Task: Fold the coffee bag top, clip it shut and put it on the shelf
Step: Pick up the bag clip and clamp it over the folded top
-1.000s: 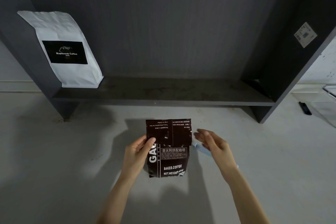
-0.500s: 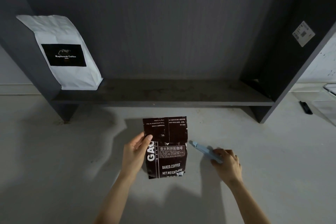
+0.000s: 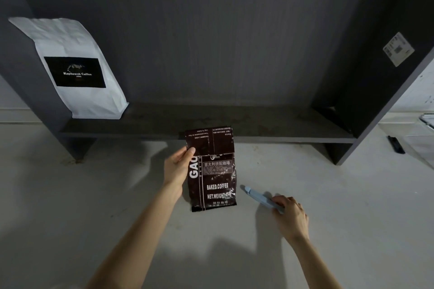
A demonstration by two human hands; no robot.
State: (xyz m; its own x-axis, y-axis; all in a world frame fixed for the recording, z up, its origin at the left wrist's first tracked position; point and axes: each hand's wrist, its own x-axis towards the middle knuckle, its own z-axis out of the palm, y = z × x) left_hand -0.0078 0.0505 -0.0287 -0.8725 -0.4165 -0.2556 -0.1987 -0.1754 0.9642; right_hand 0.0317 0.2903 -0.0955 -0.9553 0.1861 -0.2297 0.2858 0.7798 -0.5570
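The folding is done and the clipping is about to begin. The coffee bag is held up just in front of the shelf, its top edge overlapping the shelf's front lip in this view, with its top flap turned down over the front so the print on that flap reads upside down. The left hand grips the bag at its left edge, thumb pressed on the folded flap and fingers hidden behind, so the fold is kept flat.

Just to the right of the bag, lower down, the right hand is curled loosely around one end of a pale blue clip, which points up and left toward the bag. Whether the clip rests on the pale surface or is lifted off it cannot be told, nor whether its two arms are parted.

The next move, as I judge it, calls for opening the clip, bringing it to the bag's top and sliding it across the fold, then pressing it shut while the left thumb keeps the flap from springing back. The thumb sits right where the clip must pass, so it may have to shift.

After that the bag goes on the shelf, where there is bare room to the right of the white bag leaning at the shelf's left end.
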